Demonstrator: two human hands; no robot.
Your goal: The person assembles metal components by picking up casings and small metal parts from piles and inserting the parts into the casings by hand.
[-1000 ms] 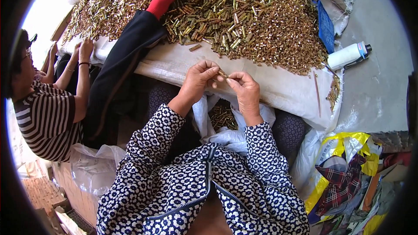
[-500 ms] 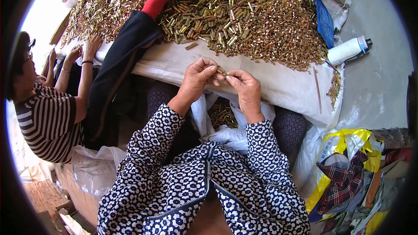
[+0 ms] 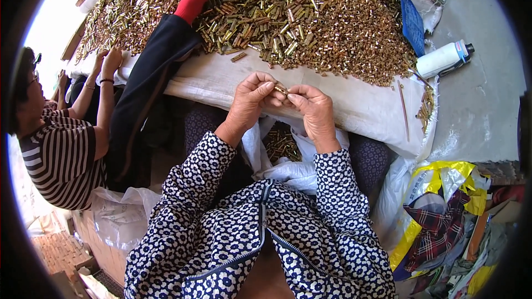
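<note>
Pinching one small brass-coloured metal tube [image 3: 281, 89] between both hands: left hand [image 3: 250, 101] & right hand [image 3: 313, 108] fingertips pressed onto its ends, just below the big heap of brass tubes [image 3: 310, 16] on the white cloth-covered table [image 3: 354, 105]. Prob. light, stiff, smooth, so slippery; best held by the ends.

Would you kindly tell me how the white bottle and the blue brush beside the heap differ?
The white bottle is round, lies on its side on the bare floor and has a dark cap. The blue brush is flat, longer and rests against the heap of brass tubes. Both lie untouched, well away from the hands.
</note>
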